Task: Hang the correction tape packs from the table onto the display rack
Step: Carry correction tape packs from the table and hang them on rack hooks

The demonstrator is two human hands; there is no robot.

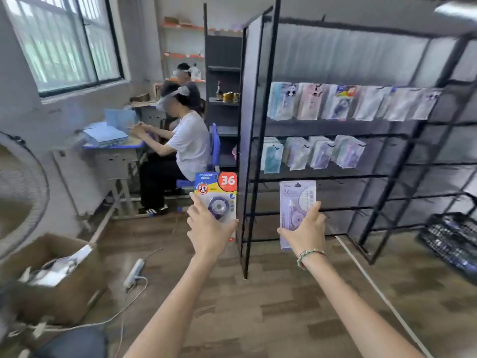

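Both arms are extended toward the display rack [361, 140], each hand carrying one correction tape pack upright. The left hand [207, 229] grips the lower part of a blue-and-yellow pack [215, 195] marked "36", fingers up its face and thumb at its right edge. The right hand [305, 232] grips the lower part of a pale lilac pack [296, 200] in the same way. Both packs are held in the air in front of the rack, short of its rails, and neither is hung.

Handling assessment: the packs appear to be blister cards, so light, flat and fairly stiff, with a raised plastic bubble over the tape. The card should flex if squeezed hard and the plastic face is likely slick. Holding low, as now, leaves the top edge free for the hook; the hang hole on either pack is too blurred to confirm.

Surroundings: the rack already carries two rows of hung packs [346, 102], an upper and a shorter lower row, with bare rails below. The rack's black end frame [254, 140] stands between the two hands, so the left pack would have to be brought round it. A black basket [454, 241] sits on the floor at right. To the left are a cardboard box [51, 288], a power strip [134, 272] with trailing cable underfoot, and a seated person [183, 148] working at a bench [113, 148].
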